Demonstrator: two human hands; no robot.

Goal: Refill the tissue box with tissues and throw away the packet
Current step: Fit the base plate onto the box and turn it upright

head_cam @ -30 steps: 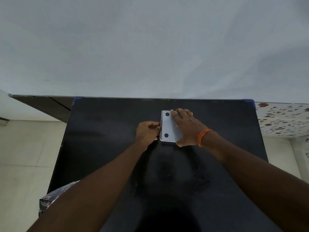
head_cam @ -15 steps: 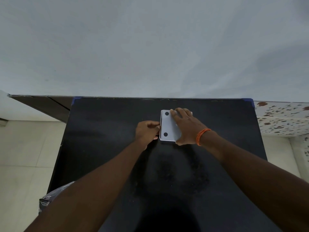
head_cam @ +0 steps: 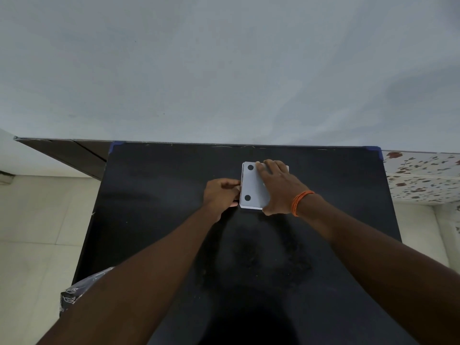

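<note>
From the head camera, the only view there is, the tissue box [head_cam: 254, 186] sits a little above the middle of the frame, towards the far edge of a black table [head_cam: 154, 210]. It is pale grey-white and seems to be lying bottom-up, since two dark round pads show on its upper face along the left side.

The right hand [head_cam: 280, 189], with an orange band [head_cam: 300, 202] at its wrist, lies flat across the right part of the box, fingers spread and pressing down, thumb hooked round the near edge; it steadies the box rather than lifting it. The left hand [head_cam: 221, 196] is curled against the box's left side, fingertips bunched at the seam there. It looks to be pinching or prising at an edge or flap, though I cannot tell from here exactly what sits between the fingers.

No loose tissues show anywhere on the table. At the lower left of the frame a crinkled dark plastic bag [head_cam: 74, 292] pokes out beside the left forearm; it may be the bin liner, but that is a guess.

My reading is that the step in hand concerns the box's bottom panel, either opening or closing it. The next move calls for a firm hold from the right hand while the left works the panel along its edge without tearing anything.
</note>
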